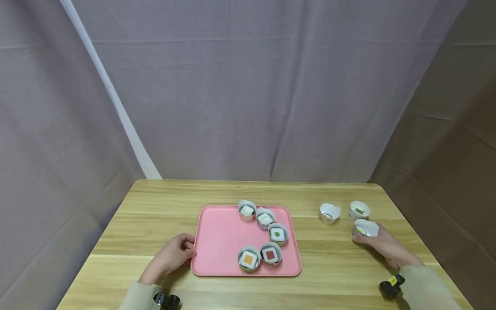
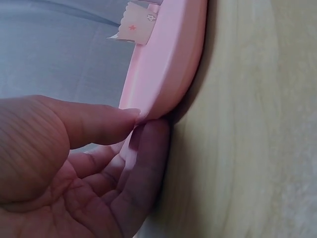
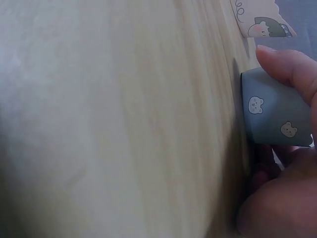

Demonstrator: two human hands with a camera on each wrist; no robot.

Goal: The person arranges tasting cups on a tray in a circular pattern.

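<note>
My left hand (image 1: pixel 172 255) pinches the left rim of a pink tray (image 1: pixel 218 241) between thumb and fingers; the left wrist view shows the thumb on top of the tray's edge (image 2: pixel 168 84). On the right side of the table, my right hand (image 1: pixel 389 250) grips a paper baking cup (image 1: pixel 371 229) with something yellow and white inside. In the right wrist view this cup (image 3: pixel 277 109) is grey-green with printed bear faces, stands at the tabletop, and has the thumb along one side and fingers on the other.
Several paper cups stand on the tray's right half, including ones with orange-topped (image 1: pixel 248 259), red-topped (image 1: pixel 271 255) and green-dotted (image 1: pixel 277 234) white pieces. Two more cups (image 1: pixel 325 218) (image 1: pixel 353 214) stand beyond the held one. Grey curtains (image 1: pixel 217 107) hang behind the wooden table (image 1: pixel 155 211).
</note>
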